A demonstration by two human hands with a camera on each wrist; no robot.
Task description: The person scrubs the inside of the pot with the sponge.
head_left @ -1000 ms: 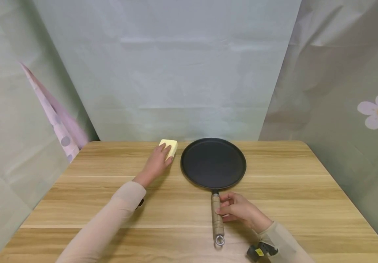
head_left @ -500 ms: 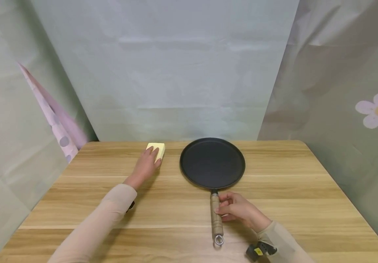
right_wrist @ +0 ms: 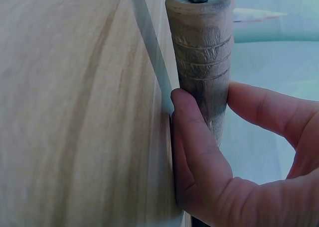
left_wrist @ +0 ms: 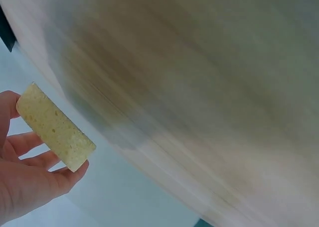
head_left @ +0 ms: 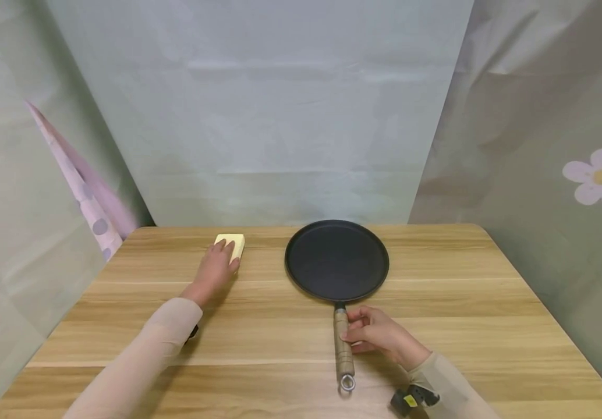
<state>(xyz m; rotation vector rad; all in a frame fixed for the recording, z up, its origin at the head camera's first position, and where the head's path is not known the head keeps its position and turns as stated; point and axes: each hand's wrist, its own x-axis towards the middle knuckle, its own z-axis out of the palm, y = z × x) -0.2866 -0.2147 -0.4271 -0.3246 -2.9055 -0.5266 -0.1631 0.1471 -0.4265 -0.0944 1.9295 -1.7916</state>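
A pale yellow sponge [head_left: 234, 242] is in my left hand [head_left: 214, 269], over the table's back left part. In the left wrist view the sponge [left_wrist: 56, 127] is gripped between thumb and fingers, its porous side showing and a gap between it and the wood. A flat black pan [head_left: 336, 260] lies right of the sponge, its handle pointing toward me. My right hand [head_left: 376, 334] holds the wooden handle [head_left: 343, 346] from the right side. In the right wrist view, thumb and fingers pinch the handle [right_wrist: 203, 53] from both sides.
The wooden table [head_left: 259, 361] has a rounded back right corner, with its back edge just beyond the pan and sponge. Pale fabric sheets [head_left: 290, 116] hang behind and on both sides. A metal ring [head_left: 347, 382] hangs at the handle's end.
My left hand has moved left and slightly nearer to me with the sponge, away from the pan. My right hand still holds the handle, and the pan has stayed in place.
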